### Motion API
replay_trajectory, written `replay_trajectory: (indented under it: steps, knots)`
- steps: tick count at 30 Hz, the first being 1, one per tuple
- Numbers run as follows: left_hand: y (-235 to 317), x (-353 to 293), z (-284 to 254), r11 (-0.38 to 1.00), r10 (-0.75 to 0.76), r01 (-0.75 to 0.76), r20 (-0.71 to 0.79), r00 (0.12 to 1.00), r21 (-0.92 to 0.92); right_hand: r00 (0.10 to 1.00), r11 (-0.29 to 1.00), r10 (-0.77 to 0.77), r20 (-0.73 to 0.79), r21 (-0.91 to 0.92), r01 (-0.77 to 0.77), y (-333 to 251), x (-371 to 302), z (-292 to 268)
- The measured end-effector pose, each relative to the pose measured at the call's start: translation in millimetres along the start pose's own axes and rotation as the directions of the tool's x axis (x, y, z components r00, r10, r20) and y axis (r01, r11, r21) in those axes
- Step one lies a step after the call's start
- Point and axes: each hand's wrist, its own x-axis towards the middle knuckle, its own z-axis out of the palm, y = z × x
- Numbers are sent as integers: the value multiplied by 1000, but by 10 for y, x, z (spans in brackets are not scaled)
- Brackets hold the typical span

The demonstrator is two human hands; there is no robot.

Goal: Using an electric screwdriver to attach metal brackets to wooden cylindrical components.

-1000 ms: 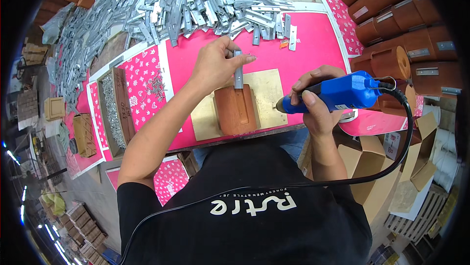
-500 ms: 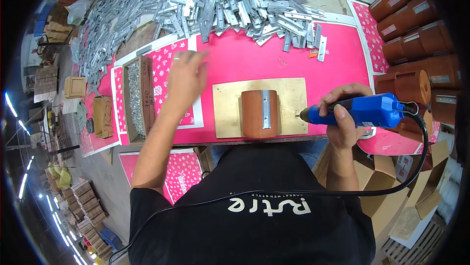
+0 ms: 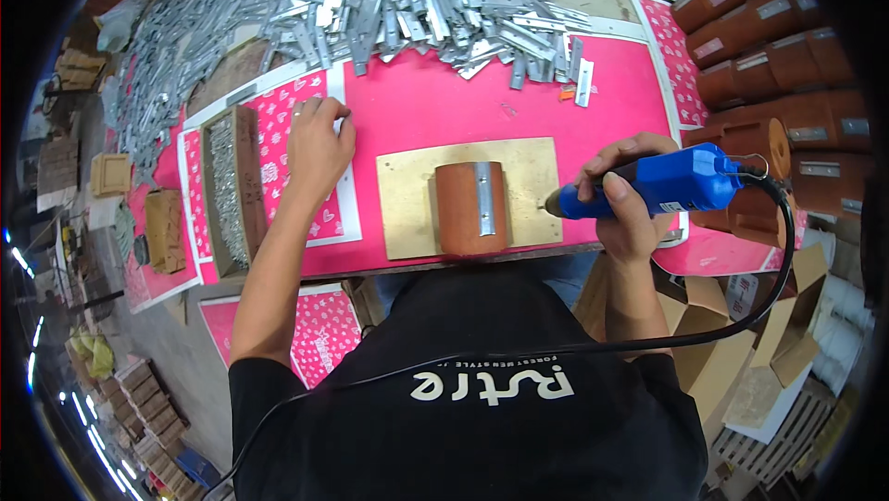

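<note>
My right hand grips a blue corded electric screwdriver, its tip pointing left over the right edge of a pale wooden board. On the board rests a reddish-brown block with a rounded top. A silver metal strip lies along the top of the block, with small dots that may be holes or screw heads. Neither hand touches the block. Away to its left, my left hand is curled over the patterned pink cover, fingers closed; whatever they hold, if anything, is hidden.
A wooden box of small metal screws stands left of my left forearm. Loose metal strips heap across the far side of the table. Stacked brown blocks line the right. The black cord crosses my front; open cardboard boxes stand lower right.
My left hand has moved slightly left, and its blurred fingers are now curled and still. The whole view has shifted a little. The screwdriver stays beside the block.
</note>
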Motion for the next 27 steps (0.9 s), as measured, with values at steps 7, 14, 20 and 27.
replay_trajectory:
  steps: [7,14,20,27]
  knots:
    - [1059,-403,-387,498,60,334,416,907,-800,937,914,-320,144,308,264,-427,303,95]
    - [1200,-532,-325,179,121,508,531,839,-843,901,849,-342,268,500,173,-496,464,225]
    - [1178,-563,-305,45,125,562,563,817,-826,900,850,-327,287,506,148,-475,477,265]
    - [1109,-613,-266,-98,137,567,553,822,-818,923,852,-304,237,500,153,-556,443,390]
